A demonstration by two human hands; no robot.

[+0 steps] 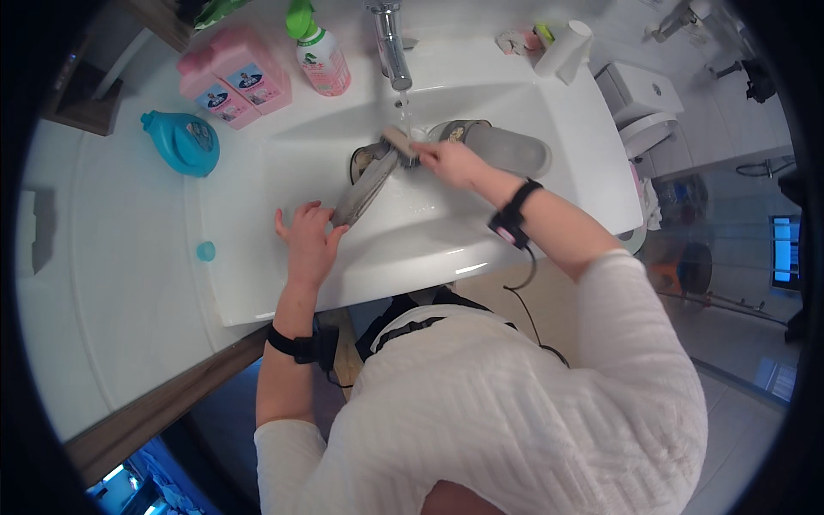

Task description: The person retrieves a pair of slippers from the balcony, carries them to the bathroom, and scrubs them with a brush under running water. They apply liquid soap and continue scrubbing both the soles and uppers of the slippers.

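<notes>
My left hand point(311, 235) grips one end of a grey slipper point(368, 187), which is tilted on its side in the white washbasin point(283, 174). A scrub brush point(400, 143) with a light-coloured back and dark bristles is in my right hand point(447, 162). Its bristles are at the far end of the slipper's edge. A second grey slipper point(508, 147), with an emblem on its strap, lies in the basin to the right. Water runs from the chrome faucet point(393, 55) down beside the brush. My right hand is slightly blurred.
On the left ledge stand a teal detergent bottle point(183, 145), two pink bottles point(235, 80) and a spray bottle with a green head point(318, 58). A teal cap point(206, 251) sits near the basin's left rim. At the back right is a white tube-shaped container point(568, 50). Cables hang from both wrist straps.
</notes>
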